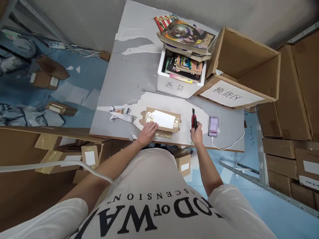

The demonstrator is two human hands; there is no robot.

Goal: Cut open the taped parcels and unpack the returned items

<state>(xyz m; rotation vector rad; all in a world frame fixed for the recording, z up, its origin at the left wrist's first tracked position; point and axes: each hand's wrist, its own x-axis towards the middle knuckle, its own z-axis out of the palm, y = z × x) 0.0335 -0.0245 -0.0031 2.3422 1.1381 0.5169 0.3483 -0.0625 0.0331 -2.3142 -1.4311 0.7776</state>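
A small cardboard box (175, 117) with a blank white label and shiny tape lies on the worktable (132, 79) in front of me. Its end flaps stick out at the left. My left hand (148, 132) rests on the box's near left edge, fingers stretched out over the cardboard. To the right of the box, my right hand (196, 133) is closed around a red and black box cutter (193, 119), which points away from me. A phone (213, 126) with a white cable lies to the right of that hand.
Behind the box stand a white bin (178, 87) stacked with books and a large open carton (259, 63). Crumpled paper (121, 114) lies at the left. Below the table's left edge is a big carton (22, 199) of small parcels. Shelved boxes (281, 146) flank the right.
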